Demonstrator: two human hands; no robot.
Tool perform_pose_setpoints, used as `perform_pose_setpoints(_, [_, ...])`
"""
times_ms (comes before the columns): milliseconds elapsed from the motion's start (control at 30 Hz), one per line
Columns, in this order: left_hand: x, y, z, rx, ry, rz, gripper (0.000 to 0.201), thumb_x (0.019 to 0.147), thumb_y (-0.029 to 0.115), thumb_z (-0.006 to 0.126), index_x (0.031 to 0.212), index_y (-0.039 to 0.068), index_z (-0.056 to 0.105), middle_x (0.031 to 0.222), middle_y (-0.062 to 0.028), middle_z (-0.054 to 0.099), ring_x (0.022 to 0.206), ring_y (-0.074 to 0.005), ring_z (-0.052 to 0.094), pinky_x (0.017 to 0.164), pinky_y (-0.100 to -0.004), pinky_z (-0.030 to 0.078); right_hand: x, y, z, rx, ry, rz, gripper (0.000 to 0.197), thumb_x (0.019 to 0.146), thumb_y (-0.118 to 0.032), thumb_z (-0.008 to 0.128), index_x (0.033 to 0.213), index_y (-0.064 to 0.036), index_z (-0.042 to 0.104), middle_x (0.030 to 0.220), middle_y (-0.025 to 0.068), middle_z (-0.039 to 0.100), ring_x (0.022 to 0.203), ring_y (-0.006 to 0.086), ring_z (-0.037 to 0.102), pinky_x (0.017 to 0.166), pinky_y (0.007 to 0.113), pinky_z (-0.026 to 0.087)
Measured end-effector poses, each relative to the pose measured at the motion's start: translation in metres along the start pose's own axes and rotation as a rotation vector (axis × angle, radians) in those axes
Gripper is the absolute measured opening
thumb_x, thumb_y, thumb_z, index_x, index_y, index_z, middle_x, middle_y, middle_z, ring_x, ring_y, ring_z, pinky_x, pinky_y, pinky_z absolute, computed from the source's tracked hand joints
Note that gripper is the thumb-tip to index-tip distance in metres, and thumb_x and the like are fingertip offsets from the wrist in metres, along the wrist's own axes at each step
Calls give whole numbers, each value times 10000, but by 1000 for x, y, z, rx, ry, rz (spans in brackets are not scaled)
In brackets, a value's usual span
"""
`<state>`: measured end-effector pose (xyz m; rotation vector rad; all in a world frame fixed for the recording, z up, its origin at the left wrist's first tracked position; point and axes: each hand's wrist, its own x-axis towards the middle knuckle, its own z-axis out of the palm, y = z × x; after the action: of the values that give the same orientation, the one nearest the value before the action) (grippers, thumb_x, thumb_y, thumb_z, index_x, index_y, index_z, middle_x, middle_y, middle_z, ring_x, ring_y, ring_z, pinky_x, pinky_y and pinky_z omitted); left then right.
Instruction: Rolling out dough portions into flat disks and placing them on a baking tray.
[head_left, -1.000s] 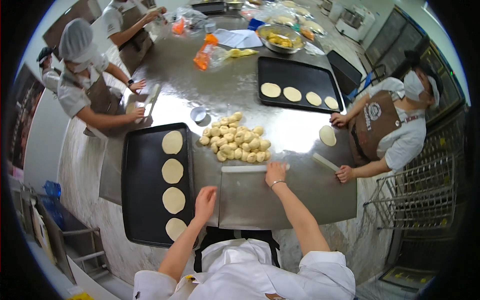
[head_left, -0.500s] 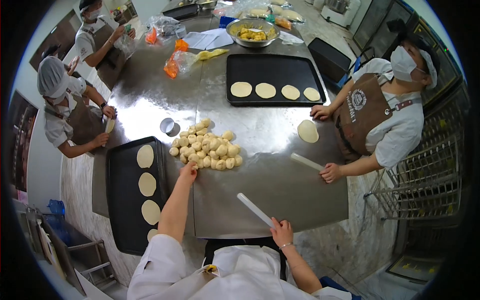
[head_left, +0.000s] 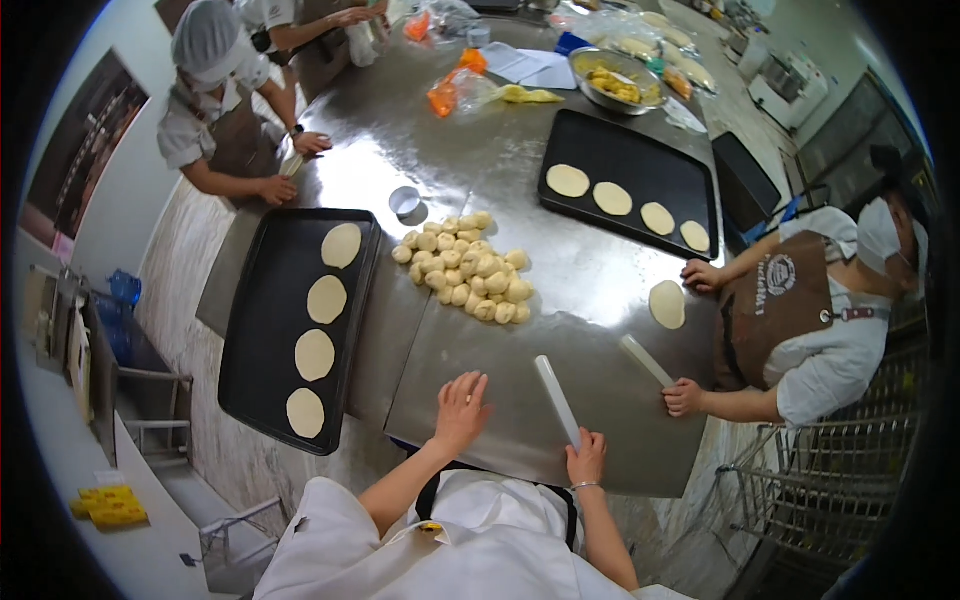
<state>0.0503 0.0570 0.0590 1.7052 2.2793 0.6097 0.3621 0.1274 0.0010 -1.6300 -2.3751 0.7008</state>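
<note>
My left hand (head_left: 462, 408) is over the near part of the steel table, palm down, fingers stretched out; whatever may lie under the palm is hidden. My right hand (head_left: 587, 458) grips the near end of a white rolling pin (head_left: 555, 392), which points away from me. Beyond my left hand, a pile of pale dough balls (head_left: 475, 268) rests on the metal. To the left, a black baking tray (head_left: 262, 320) carries several flat dough rounds (head_left: 315, 355) in a row.
A co-worker's hand (head_left: 685, 397) on the right holds another rolling pin (head_left: 645, 360) near a dough round (head_left: 667, 304). Farther off are a second black tray (head_left: 590, 140), a bowl of yellow filling (head_left: 615, 82) and a metal ring (head_left: 404, 202). Another co-worker (head_left: 225, 110) stands at left.
My left hand has drawn back from the dough pile toward me, and its fingers have spread. The view has turned left. My right hand keeps the rolling pin.
</note>
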Motion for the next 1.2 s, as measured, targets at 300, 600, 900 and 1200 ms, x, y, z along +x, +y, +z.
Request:
perform_pose_setpoints(300, [4, -15, 54, -72, -17, -53, 662, 1004, 373, 551, 1561, 64, 372, 1633, -152, 338, 1513, -362, 279, 1206, -605, 203, 50, -40, 7, 59, 12, -6, 435, 817, -160, 777, 1212, -54, 628, 1155, 160, 604, 1072, 382, 572, 948, 476, 478])
perform_pose_setpoints(600, [-55, -71, 4, 36, 82, -207, 590, 971, 259, 594, 1497, 24, 467, 1606, -163, 399, 1511, -393, 307, 1213, -647, 156, 53, -155, 49, -98, 17, -570, 453, 867, -252, 730, 1299, -152, 641, 1138, 40, 640, 1072, 266, 600, 952, 464, 478])
perform_pose_setpoints(900, [105, -111, 15, 215, 149, -112, 646, 989, 361, 590, 1519, 30, 427, 1618, -165, 362, 1511, -361, 308, 1200, -674, 174, 181, -153, 60, -253, 10, -808, 575, 867, -530, 691, 1258, -112, 648, 1020, 58, 628, 921, 240, 623, 819, 411, 521])
perform_pose_setpoints(1200, [26, -102, 10, 124, -20, -100, 733, 960, 334, 631, 1522, -57, 369, 1611, -214, 350, 1528, -361, 276, 1219, -621, 185, 117, -132, 54, -98, -185, -902, 579, 832, -470, 753, 1261, -103, 627, 1112, 105, 639, 1023, 269, 627, 882, 425, 496])
